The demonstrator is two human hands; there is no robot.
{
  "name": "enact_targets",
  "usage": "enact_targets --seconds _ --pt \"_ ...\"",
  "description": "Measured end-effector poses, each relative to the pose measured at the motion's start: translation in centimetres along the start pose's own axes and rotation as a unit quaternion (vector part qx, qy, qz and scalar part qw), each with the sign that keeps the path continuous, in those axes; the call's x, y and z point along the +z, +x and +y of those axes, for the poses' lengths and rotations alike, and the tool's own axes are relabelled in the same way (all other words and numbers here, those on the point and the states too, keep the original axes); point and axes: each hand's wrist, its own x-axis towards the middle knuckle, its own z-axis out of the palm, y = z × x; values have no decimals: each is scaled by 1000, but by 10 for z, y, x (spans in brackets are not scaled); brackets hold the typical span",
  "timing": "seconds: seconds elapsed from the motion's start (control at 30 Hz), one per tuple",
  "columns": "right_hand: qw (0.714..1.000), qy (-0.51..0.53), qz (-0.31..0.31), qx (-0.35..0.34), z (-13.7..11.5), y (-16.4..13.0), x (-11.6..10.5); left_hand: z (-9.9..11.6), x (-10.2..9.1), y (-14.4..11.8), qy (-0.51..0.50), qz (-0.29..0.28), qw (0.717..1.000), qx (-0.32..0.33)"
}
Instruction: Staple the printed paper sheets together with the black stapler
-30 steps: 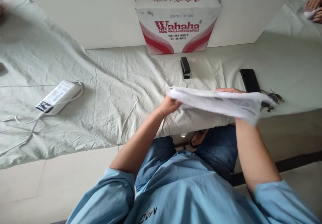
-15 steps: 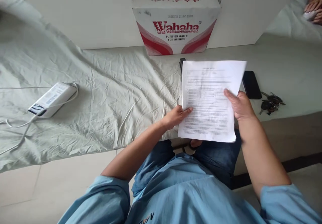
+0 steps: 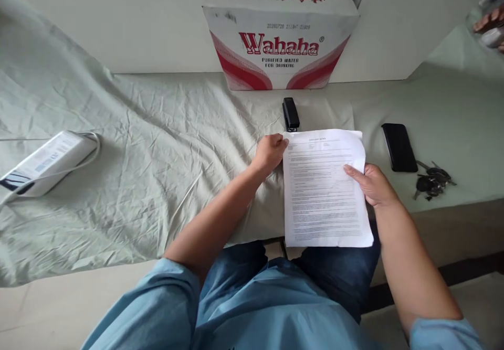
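Okay, left hand (image 3: 270, 154): I see paper (image 3: 325, 198) pinched, top-left corner
Right hand (image 3: 377, 184): grasping its right edge
Stapler (image 3: 291, 113): just beyond left grip
Keys (image 3: 434, 181): right of right grip

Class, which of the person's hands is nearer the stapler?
Left. The left hand is just below and left of the stapler; the right hand is farther below and to its right.

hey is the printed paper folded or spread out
The printed paper is spread: full page of text visible, left hand at its top-left corner, right hand on its right edge.
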Motion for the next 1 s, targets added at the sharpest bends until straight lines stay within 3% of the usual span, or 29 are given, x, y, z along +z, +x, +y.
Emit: enact_targets --seconds 0.17,0.33,0.47,0.57,0.8,1.0 --pt "997 -27 7 -67 -19 40 -4 1 3 0 158 34 986 49" --pt "995 -64 -17 -80 -42 100 10 0 -1 8 138 44 989 -9" --pt "989 -120 -56 -62 -49 129 16 6 -5 21 142 75 986 -43" --pt "987 -128 -70 -71 -44 133 16 13 -8 28 211 88 973 -29" --pt "966 -184 45 -177 -28 129 11 14 -10 31 227 80 970 -24" --pt "967 -195 35 -161 -31 130 3 5 -1 23 265 111 958 4"
